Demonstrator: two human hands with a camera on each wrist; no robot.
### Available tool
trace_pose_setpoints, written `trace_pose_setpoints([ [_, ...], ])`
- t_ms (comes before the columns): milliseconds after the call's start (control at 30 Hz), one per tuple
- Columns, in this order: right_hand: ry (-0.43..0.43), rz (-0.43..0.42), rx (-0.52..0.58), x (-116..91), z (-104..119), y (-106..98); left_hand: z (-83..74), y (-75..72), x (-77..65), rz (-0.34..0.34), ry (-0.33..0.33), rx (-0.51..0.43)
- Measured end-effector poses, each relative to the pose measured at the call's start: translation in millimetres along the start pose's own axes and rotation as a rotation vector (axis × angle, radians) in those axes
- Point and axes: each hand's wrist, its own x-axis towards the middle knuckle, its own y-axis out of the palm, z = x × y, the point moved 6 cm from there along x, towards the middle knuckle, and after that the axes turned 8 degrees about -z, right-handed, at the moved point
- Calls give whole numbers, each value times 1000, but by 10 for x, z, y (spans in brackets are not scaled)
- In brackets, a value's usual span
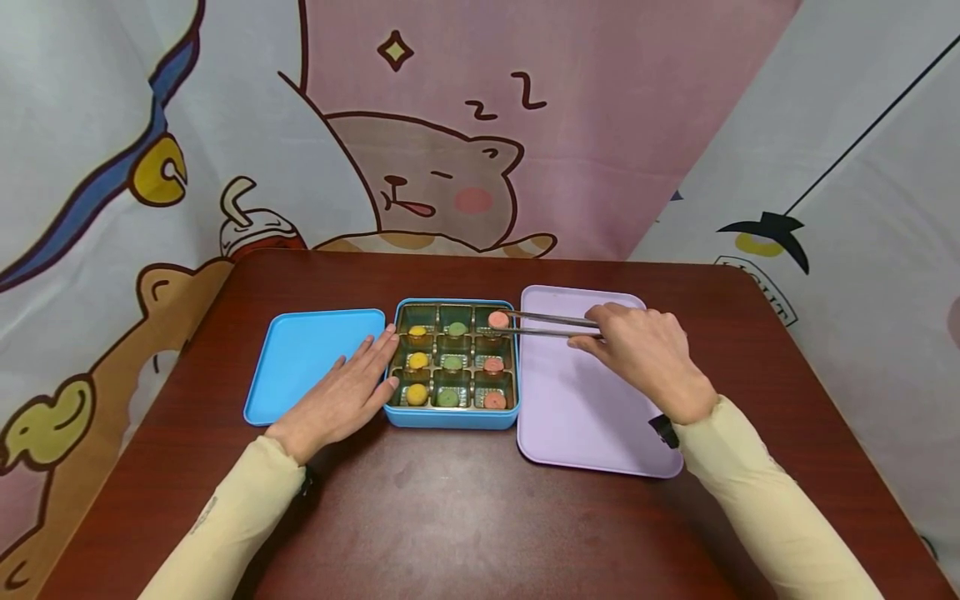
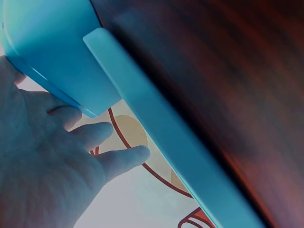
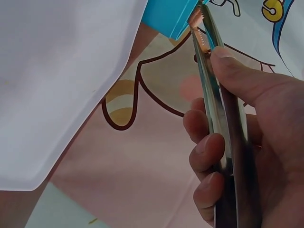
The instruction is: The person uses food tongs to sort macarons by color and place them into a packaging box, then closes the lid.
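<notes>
My right hand (image 1: 645,354) grips metal tongs (image 3: 230,142), thumb on one arm and curled fingers round the other. At the tips of the tongs is a round pink piece (image 1: 498,320), over the back right compartment of a blue box (image 1: 452,421). A gold divided insert (image 1: 436,376) fills the box, with yellow pieces (image 1: 417,394) in the left column, green pieces (image 1: 447,398) in the middle and pink ones below the tongs on the right. My left hand (image 1: 337,408) rests with straight, spread fingers against the box's left side.
A flat blue lid (image 1: 311,350) lies left of the box, partly under my left hand. On the right a lavender tray (image 1: 585,425) lies beside the box, with my right hand above it. Everything stands on a dark red-brown table (image 1: 435,517) before a cartoon-printed cloth (image 1: 600,125).
</notes>
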Motion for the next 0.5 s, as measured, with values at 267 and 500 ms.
trace_pose_setpoints([
  [267,7,49,-14,68,29,43,-2,1,7,2,0,0],
  [500,23,97,-12,126,60,76,-4,-6,4,9,-3,-1],
])
